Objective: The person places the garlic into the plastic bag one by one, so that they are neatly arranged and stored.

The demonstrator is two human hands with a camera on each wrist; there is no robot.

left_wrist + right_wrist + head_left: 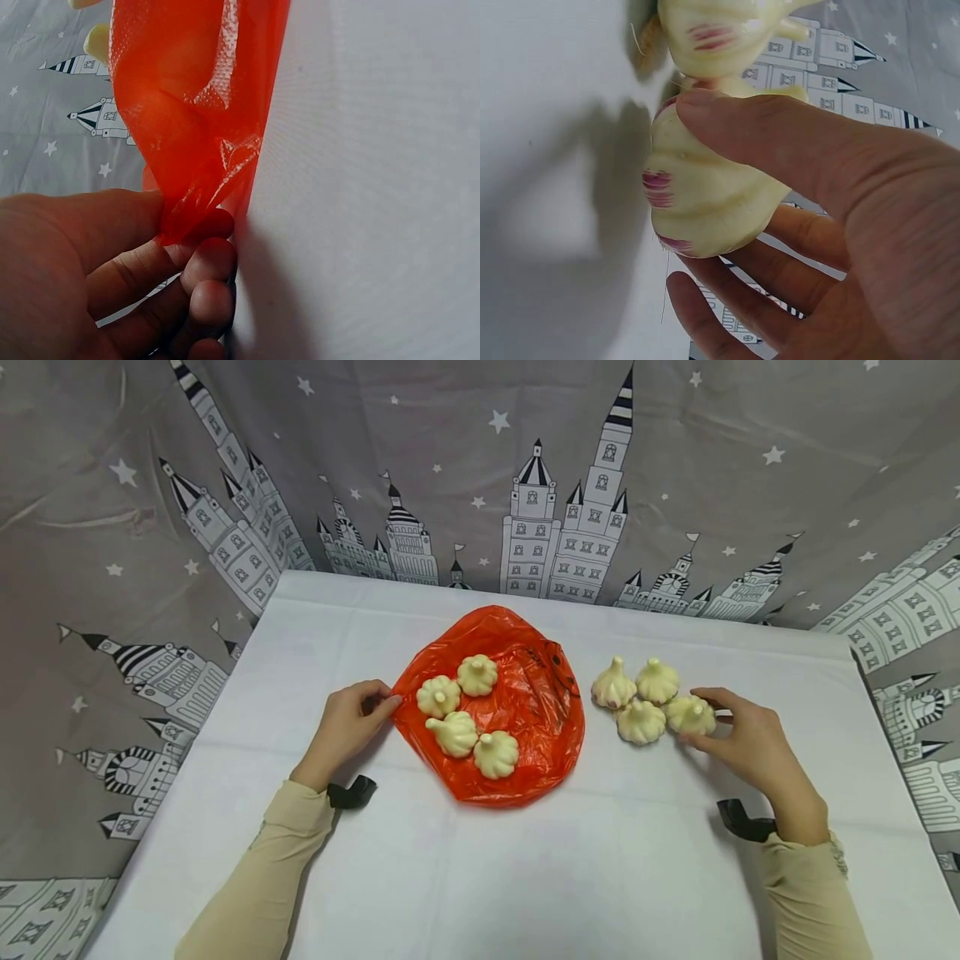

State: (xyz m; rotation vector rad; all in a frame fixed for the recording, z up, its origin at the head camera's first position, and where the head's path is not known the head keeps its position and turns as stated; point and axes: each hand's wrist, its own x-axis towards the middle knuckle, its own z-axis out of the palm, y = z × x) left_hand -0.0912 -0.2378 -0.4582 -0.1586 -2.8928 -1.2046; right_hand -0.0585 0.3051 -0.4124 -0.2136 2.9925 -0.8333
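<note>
Garlic bulbs [455, 734], four in number, lay toward the left side of a red plastic bag [536, 727] on a white table [525, 877]; the left hand [348, 722] pinched the bag's left edge; right of the bag, four more bulbs [641, 722] sat clustered, the right hand [757, 739] pinching the rightmost bulb [692, 716] between thumb and fingers.

Left hand [347, 727] and right hand [753, 739] bare. Long beige sleeves, lightly creased: left sleeve [258, 877] nearer left edge of white worktop [540, 877], right sleeve [813, 906] nearer its right edge. Right cuff [795, 853] with frilly, greenish-grey trim [839, 855] on outer side; left cuff [300, 807] a smooth, broad band. Inner side of each wrist: curved black fitting; left fitting [352, 793] short and stubby, right fitting [745, 822] bent upward at its end, matte
</note>
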